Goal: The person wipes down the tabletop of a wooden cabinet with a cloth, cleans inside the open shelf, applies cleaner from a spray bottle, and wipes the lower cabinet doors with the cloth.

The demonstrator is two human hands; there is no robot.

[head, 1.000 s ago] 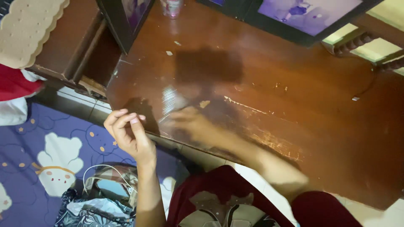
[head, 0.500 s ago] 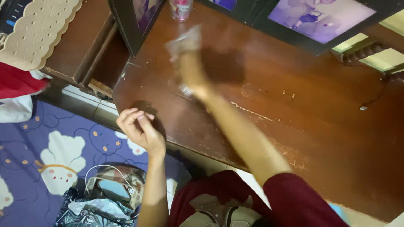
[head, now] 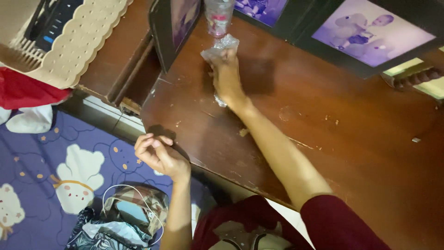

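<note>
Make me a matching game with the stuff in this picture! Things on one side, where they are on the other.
Things:
1. right hand
2. left hand
3. bottle
4. basket

Places:
A. top left, beside the desk
B. at the desk's near edge, fingers curled
C. far back on the desk, between picture frames
D. on the desktop, holding a clear wrapper

Pairs: 1-D, 2-B, 3-C, 4-A
</note>
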